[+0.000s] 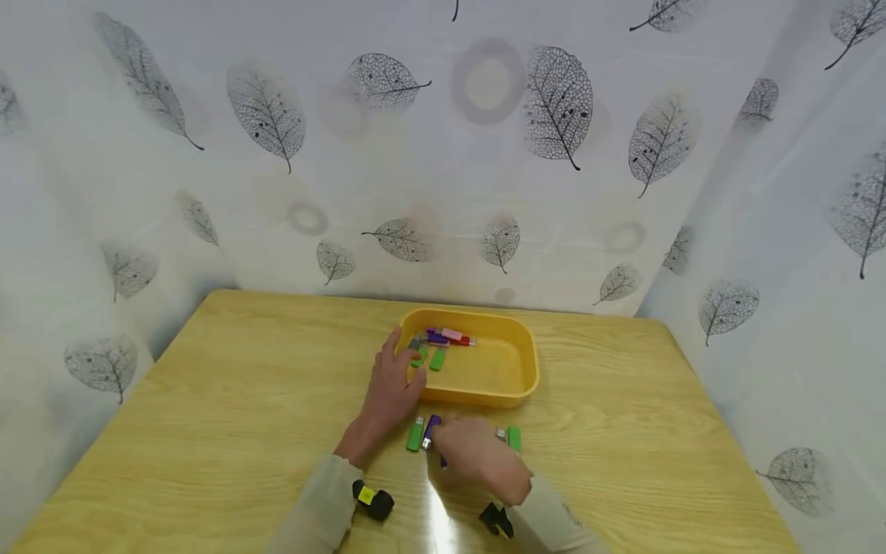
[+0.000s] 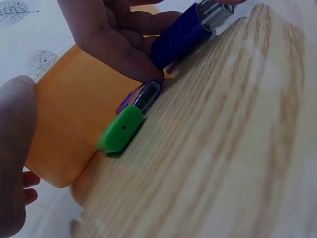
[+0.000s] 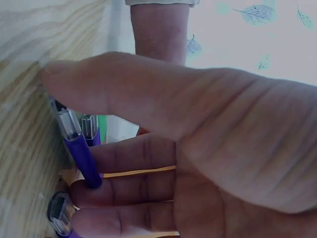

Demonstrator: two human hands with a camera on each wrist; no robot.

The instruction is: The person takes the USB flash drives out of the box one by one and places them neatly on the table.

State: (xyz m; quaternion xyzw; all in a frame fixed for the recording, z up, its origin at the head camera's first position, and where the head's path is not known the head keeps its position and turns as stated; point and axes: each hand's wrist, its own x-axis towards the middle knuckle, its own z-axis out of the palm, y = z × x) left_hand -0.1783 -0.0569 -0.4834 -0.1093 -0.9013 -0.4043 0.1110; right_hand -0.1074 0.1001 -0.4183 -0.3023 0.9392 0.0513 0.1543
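Note:
My right hand is low over the table in front of the yellow tray. Between its thumb and fingertips it pinches a purple USB stick, tilted, with the metal plug toward the thumb. Another purple USB stick and a green USB stick lie just left of this hand. One more USB stick lies by its lower fingers. At the tray's left end my left hand grips the rim, fingers over the edge and thumb near the front corner.
Inside the tray, several USB sticks, among them a pink one and a green one, lie bunched at the left. To the right of my right hand lie a green USB stick and a metal plug. A leaf-patterned curtain hangs behind the table.

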